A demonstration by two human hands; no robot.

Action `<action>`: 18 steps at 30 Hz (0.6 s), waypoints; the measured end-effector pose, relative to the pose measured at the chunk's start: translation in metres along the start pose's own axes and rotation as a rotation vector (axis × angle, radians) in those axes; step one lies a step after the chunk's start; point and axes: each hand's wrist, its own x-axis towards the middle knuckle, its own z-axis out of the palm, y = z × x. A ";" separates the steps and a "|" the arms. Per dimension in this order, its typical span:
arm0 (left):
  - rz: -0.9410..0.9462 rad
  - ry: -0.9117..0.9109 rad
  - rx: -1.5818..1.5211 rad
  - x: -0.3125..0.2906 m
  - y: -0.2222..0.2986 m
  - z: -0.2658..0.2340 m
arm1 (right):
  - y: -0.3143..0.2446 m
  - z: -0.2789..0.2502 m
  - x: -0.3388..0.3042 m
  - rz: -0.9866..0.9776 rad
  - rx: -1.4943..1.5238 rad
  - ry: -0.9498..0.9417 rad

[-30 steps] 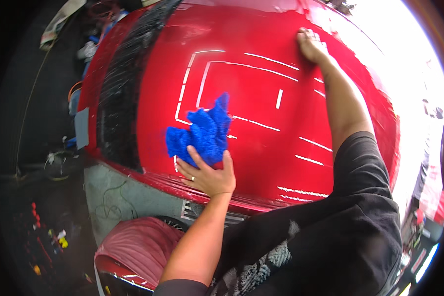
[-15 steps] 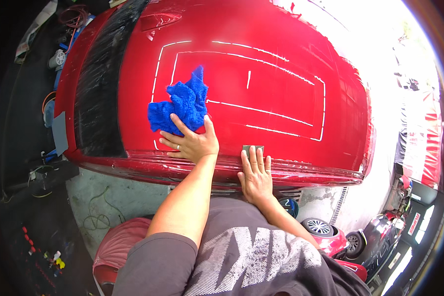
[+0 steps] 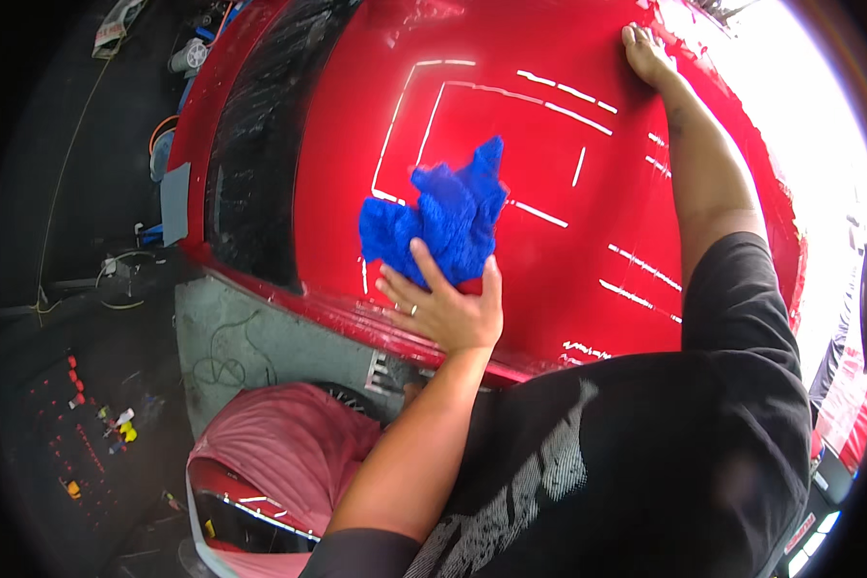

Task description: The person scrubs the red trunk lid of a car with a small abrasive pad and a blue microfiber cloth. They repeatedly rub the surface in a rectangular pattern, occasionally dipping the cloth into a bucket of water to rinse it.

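A fluffy blue microfiber cloth (image 3: 443, 222) lies bunched on the glossy red car panel (image 3: 539, 279). My left hand (image 3: 448, 308), with a ring on one finger, holds the cloth's near edge down against the paint. Its fingers are spread and the thumb points away from me. Far to the right, my right hand (image 3: 650, 56) rests near the far edge of the panel at the end of a stretched arm. Those fingers look bent, and whatever lies under them is hidden.
White light reflections line the paint. Dark streaked glass (image 3: 270, 144) borders the panel on the left. A pink cloth cover (image 3: 289, 424) drapes over something red below, beside a hose (image 3: 226, 361) on the floor. Grey tape or paper (image 3: 175, 204) hangs at the car's left edge.
My right hand has moved from the near edge to the far right of the panel. The small dark square pad beneath it no longer shows. My left hand stays on the cloth; the view has shifted.
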 end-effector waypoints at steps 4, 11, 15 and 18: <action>-0.115 0.039 0.086 0.011 -0.019 -0.012 | -0.157 -0.005 -0.168 -0.090 -0.103 -0.049; -0.120 0.040 0.060 0.012 -0.004 -0.001 | -0.210 -0.102 -0.555 -0.137 0.093 -0.327; -0.143 -0.009 0.030 0.009 0.000 -0.001 | -0.193 -0.105 -0.583 -0.167 0.061 -0.379; -0.146 0.000 0.037 0.010 -0.006 -0.003 | -0.173 -0.091 -0.463 -0.193 -0.027 -0.234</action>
